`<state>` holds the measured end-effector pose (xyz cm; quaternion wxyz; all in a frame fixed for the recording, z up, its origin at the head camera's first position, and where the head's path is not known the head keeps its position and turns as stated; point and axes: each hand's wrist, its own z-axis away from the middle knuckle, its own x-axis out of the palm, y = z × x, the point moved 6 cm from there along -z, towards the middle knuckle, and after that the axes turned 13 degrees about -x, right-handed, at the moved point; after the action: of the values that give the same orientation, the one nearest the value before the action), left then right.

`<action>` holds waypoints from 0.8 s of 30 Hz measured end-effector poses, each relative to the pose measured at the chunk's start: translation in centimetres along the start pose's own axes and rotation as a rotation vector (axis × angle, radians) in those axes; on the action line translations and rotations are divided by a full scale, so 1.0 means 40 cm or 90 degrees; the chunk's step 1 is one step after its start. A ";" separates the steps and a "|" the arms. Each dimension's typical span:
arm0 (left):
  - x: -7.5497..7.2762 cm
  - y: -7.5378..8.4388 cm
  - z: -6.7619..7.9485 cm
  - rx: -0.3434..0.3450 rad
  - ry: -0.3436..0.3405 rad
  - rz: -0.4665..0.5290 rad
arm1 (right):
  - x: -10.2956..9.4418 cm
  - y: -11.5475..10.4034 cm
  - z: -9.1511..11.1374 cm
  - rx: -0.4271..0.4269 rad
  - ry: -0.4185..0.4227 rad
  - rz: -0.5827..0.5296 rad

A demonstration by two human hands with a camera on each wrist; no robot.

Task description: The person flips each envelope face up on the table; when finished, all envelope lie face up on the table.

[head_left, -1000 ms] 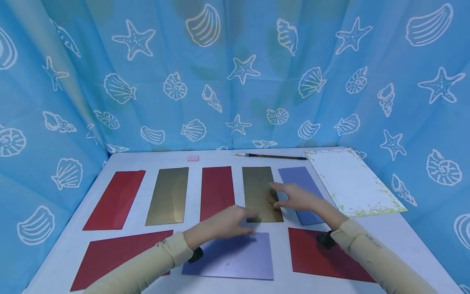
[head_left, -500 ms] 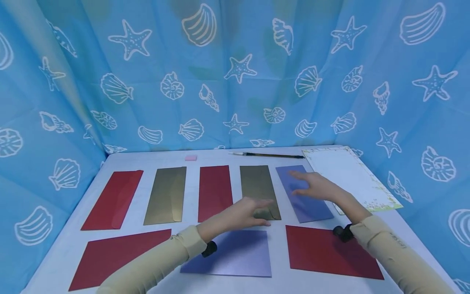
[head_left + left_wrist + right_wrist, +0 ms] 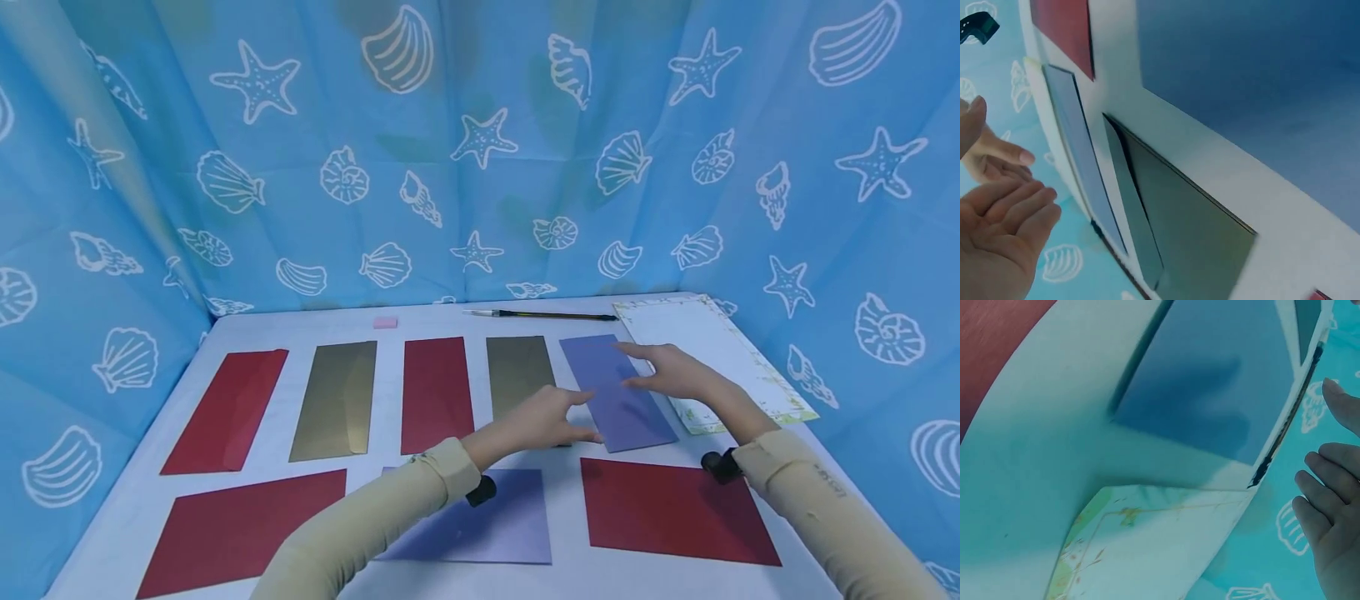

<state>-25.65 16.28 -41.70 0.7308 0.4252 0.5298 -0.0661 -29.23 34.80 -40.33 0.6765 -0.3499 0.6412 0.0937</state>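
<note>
My right hand (image 3: 671, 373) is over the right edge of the upright purple envelope (image 3: 615, 412), thumb and fingers apart and nothing between them. Beside it, my left hand (image 3: 543, 418) reaches across the right gold envelope (image 3: 513, 371), its straight fingers pointing at the purple one. That gold envelope (image 3: 1191, 225), with a flap along one side, shows below the left hand (image 3: 1004, 244) in the left wrist view. From the right wrist, the purple envelope (image 3: 1210, 344) bears a hand's shadow, and the right hand (image 3: 1338, 519) is seen with fingers extended.
Red envelopes (image 3: 438, 392) and another gold envelope (image 3: 333, 400) line the back row. In front lie two wide red envelopes (image 3: 675, 508) and a wide purple one (image 3: 517, 525). Behind are a pink eraser (image 3: 386, 322), a brush (image 3: 555, 315) and a flower-bordered sheet (image 3: 697, 333).
Both hands have moved right: the right hand from the gold envelope to the purple one's far edge, the left hand from above the wide purple envelope to the gold one. The envelopes stay in place.
</note>
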 end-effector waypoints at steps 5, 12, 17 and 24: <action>0.033 0.019 -0.036 -0.068 0.002 0.026 | 0.012 0.024 0.015 0.031 -0.021 -0.001; 0.080 0.024 -0.069 -0.170 0.007 0.021 | 0.052 0.044 0.031 0.066 -0.087 -0.018; 0.093 0.023 -0.080 -0.222 0.032 -0.013 | 0.069 0.049 0.041 0.066 -0.102 -0.023; 0.104 0.027 -0.089 -0.268 0.062 -0.086 | 0.086 0.054 0.049 0.054 -0.123 -0.024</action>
<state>-25.83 20.90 -44.85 0.7708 0.2294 0.5941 0.0182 -28.34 36.46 -44.42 0.7513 -0.3222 0.5693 0.0868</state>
